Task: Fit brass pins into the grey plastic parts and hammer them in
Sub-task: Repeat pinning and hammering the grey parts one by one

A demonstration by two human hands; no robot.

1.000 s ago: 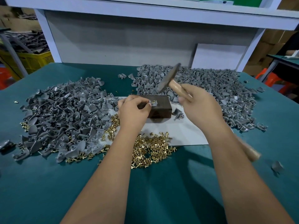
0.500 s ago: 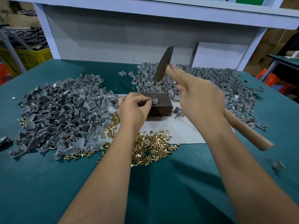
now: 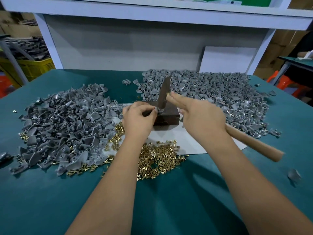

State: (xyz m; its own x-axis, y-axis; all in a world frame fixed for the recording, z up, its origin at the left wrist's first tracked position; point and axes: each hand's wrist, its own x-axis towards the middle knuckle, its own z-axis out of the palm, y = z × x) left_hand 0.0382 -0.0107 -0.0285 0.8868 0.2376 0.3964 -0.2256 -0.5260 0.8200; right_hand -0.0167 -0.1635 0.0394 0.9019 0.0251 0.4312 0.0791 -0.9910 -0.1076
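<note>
A dark metal block [image 3: 169,116] stands on a white sheet [image 3: 189,143] mid-table. My left hand [image 3: 138,118] pinches a small grey plastic part [image 3: 159,110] on top of the block. My right hand [image 3: 201,116] grips a wooden-handled hammer [image 3: 164,94]; its dark head comes down onto that part. The handle's end [image 3: 257,146] sticks out behind my wrist. Loose brass pins [image 3: 159,160] lie heaped in front of the block, under my left forearm.
A large pile of grey parts [image 3: 67,126] covers the left of the green table [image 3: 169,200], another pile [image 3: 211,92] spreads behind and right. A stray grey part [image 3: 293,174] lies at the right. A white shelf frame [image 3: 152,12] stands behind.
The hammer head was raised above the block half a second ago and has swung down onto the part. My left hand has stayed on the block.
</note>
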